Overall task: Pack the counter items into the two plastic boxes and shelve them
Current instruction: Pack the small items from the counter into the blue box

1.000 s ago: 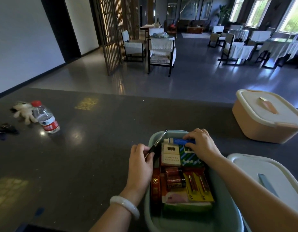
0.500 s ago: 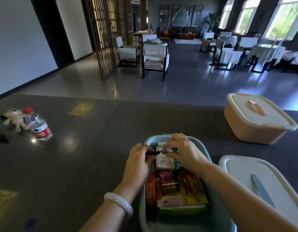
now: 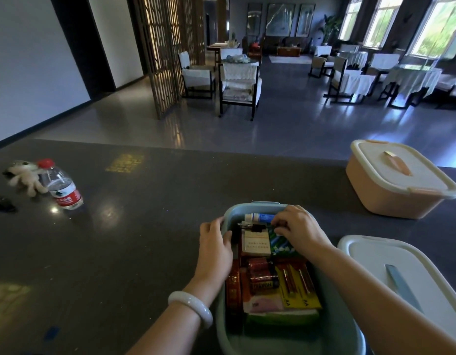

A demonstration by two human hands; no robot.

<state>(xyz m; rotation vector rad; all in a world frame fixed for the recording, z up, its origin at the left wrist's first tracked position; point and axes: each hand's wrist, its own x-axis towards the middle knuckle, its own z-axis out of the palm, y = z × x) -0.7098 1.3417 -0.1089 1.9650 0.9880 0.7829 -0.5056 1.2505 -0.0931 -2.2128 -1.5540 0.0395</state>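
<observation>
My right hand [image 3: 297, 230] pinches a slim dark tool [image 3: 252, 226] at the far end of the blue box [image 3: 337, 329]; my left hand [image 3: 214, 245], fingers curled, steadies its left rim. Pushing harder could tip the cigarette pack [image 3: 256, 243].

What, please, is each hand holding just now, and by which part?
The left hand grips the blue box by its left rim. The right hand pinches something small by the blue tube; what it is cannot be told.
</observation>
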